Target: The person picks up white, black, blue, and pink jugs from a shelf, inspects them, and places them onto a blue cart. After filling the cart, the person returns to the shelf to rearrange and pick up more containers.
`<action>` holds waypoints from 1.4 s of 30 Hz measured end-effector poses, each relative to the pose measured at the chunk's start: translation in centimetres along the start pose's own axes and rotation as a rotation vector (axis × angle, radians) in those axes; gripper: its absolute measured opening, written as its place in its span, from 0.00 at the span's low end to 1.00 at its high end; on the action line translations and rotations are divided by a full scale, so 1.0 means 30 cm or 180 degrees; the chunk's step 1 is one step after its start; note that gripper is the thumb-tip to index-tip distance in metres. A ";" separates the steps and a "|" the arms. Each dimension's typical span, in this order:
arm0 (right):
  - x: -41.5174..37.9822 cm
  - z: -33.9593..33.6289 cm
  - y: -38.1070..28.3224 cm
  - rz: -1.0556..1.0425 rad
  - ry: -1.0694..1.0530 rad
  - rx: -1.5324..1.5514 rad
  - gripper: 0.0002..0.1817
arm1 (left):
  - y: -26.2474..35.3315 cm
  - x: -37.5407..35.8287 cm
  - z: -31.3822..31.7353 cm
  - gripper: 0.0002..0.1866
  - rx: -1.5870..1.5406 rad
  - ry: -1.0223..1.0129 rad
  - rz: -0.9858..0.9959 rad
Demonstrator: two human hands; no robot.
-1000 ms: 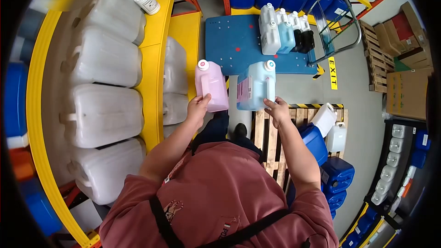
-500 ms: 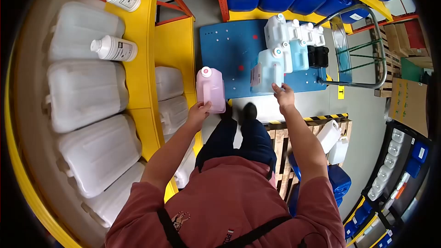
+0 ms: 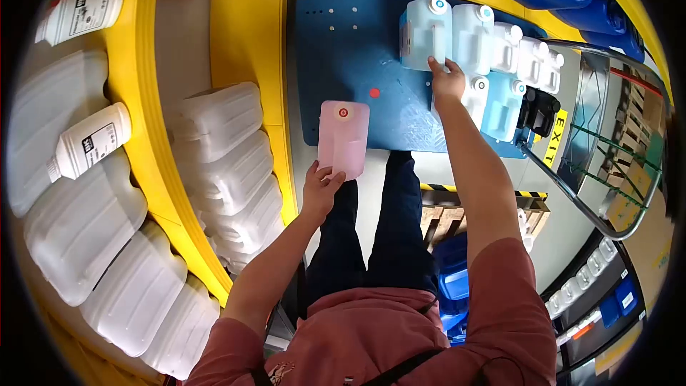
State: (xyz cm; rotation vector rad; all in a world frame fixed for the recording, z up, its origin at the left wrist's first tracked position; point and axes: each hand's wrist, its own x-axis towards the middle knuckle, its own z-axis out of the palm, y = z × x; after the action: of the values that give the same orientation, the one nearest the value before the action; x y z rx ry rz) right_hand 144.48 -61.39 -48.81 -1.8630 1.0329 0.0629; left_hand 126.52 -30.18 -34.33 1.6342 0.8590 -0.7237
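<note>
From up here I count the work as partly done. On my far left, two white bottles (image 3: 89, 143) with dark labels lie on the yellow shelf (image 3: 139, 100); the print is too small to read. Below them, translucent jerrycans (image 3: 214, 125) are stacked on the lower tier.

My left hand (image 3: 320, 189) has its grip clenched on the bottom of the pink jug (image 3: 344, 138), which I judge is not yet set down: it hangs over the near edge of the blue cart deck (image 3: 357, 50), red-ringed cap up.

My right hand (image 3: 448, 78) reaches far forward, fingers resting on the pale blue jug (image 3: 423, 41), which stands on the deck beside a row of white jugs (image 3: 475, 28) and a darker blue one (image 3: 501, 104). Whether that grip is closed or merely touching, I cannot tell.

So I judge one jug placed and one left. On the floor by the cart handle (image 3: 586, 193), yellow tape reads "EXIT" (image 3: 554, 137).
</note>
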 end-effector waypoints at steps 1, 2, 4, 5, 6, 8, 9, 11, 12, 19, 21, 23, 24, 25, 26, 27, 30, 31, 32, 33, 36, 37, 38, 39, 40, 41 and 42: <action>0.030 0.015 0.012 -0.0021 0.0007 -0.0096 0.32 | -0.004 0.030 0.051 0.40 0.0235 0.0103 -0.0018; 0.042 0.027 0.012 -0.0032 0.0002 -0.0186 0.33 | 0.008 0.045 0.103 0.40 0.0235 0.0110 -0.0068; 0.063 0.039 0.010 -0.0079 -0.0090 -0.0147 0.33 | 0.053 0.070 0.197 0.46 -0.0090 -0.0049 0.0048; 0.064 0.035 0.008 -0.0155 -0.0146 -0.0093 0.33 | 0.050 0.094 0.229 0.46 -0.0082 -0.0044 0.0000; 0.053 0.023 -0.005 -0.0124 -0.0165 -0.0119 0.33 | 0.046 0.116 0.261 0.47 0.0107 -0.0119 0.0053; 0.019 -0.024 -0.040 -0.0267 -0.0289 -0.0163 0.31 | 0.045 0.147 0.329 0.47 0.0304 -0.0213 0.0110; -0.007 -0.062 -0.053 -0.0260 -0.0278 -0.0165 0.31 | 0.045 0.160 0.365 0.47 0.0023 -0.0250 0.0235; -0.087 -0.161 -0.062 -0.0516 -0.0574 -0.0171 0.27 | 0.035 0.190 0.419 0.48 -0.0248 -0.0298 0.0372; -0.120 -0.209 -0.033 -0.0931 -0.0527 -0.0442 0.23 | 0.010 0.211 0.444 0.44 -0.0055 -0.0399 0.0425; -0.346 -0.502 0.153 -0.0303 -0.1410 -0.0135 0.14 | -0.015 0.266 0.649 0.32 0.0279 -0.0519 0.0541; -0.387 -0.527 0.169 -0.0073 -0.1529 0.0089 0.11 | -0.008 0.271 0.710 0.32 0.0451 -0.0507 0.0542; -0.413 -0.524 0.213 -0.0207 -0.1522 0.0132 0.12 | 0.007 0.283 0.739 0.33 0.0640 -0.0477 0.0548; -0.423 -0.517 0.239 -0.0211 -0.1511 0.0116 0.12 | 0.016 0.285 0.744 0.33 0.0938 -0.0470 0.0679; -0.434 -0.510 0.264 -0.0218 -0.1513 0.0096 0.12 | 0.023 0.281 0.744 0.33 0.1229 -0.0452 0.0806; -0.436 -0.498 0.292 -0.0237 -0.1497 -0.0039 0.14 | 0.008 0.292 0.735 0.33 0.1229 -0.0445 0.0805; -0.437 -0.492 0.301 -0.0254 -0.1506 -0.0032 0.14 | -0.007 0.308 0.718 0.32 0.1200 -0.0610 0.0931; -0.451 -0.483 0.305 -0.0331 -0.1630 -0.0300 0.15 | 0.016 0.249 0.650 0.31 0.0633 -0.0817 0.0640; -0.457 -0.486 0.301 -0.0234 -0.1853 -0.0485 0.15 | 0.033 0.200 0.614 0.31 0.0084 -0.0879 0.0202; -0.460 -0.486 0.297 -0.0158 -0.2084 -0.0673 0.16 | 0.030 0.161 0.579 0.31 0.0067 -0.0814 0.0244; -0.467 -0.481 0.303 -0.0256 -0.2149 -0.0788 0.16 | 0.014 0.130 0.548 0.31 -0.0165 -0.0943 0.0027; -0.505 -0.524 0.272 -0.0530 -0.2354 -0.0997 0.16 | -0.023 0.016 0.429 0.30 0.0046 -0.1105 -0.0073; -0.519 -0.536 0.268 -0.0704 -0.2371 -0.1099 0.16 | -0.060 -0.020 0.392 0.29 0.0065 -0.0989 -0.0129; -0.529 -0.546 0.273 -0.0818 -0.2380 -0.1143 0.16 | -0.088 -0.056 0.338 0.28 0.0174 -0.1005 -0.0193; -0.543 -0.556 0.256 -0.0829 -0.2403 -0.1169 0.16 | -0.086 -0.117 0.280 0.29 0.0123 -0.0931 -0.0112; -0.558 -0.565 0.235 -0.0985 -0.2433 -0.1134 0.15 | -0.083 -0.168 0.224 0.29 0.0263 -0.0789 -0.0044; -0.581 -0.582 0.196 -0.0955 -0.2482 -0.1196 0.16 | -0.092 -0.218 0.157 0.28 0.0299 -0.0662 0.0045; -0.595 -0.586 0.194 -0.0881 -0.2470 -0.1293 0.16 | -0.100 -0.259 0.095 0.27 0.0342 -0.0560 0.0124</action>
State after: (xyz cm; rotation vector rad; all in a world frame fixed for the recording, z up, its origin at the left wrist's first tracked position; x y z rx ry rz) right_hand 122.63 -64.66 -35.64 -2.0495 0.2271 0.8128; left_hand 119.67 -33.82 -30.19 1.6497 0.6703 -0.8848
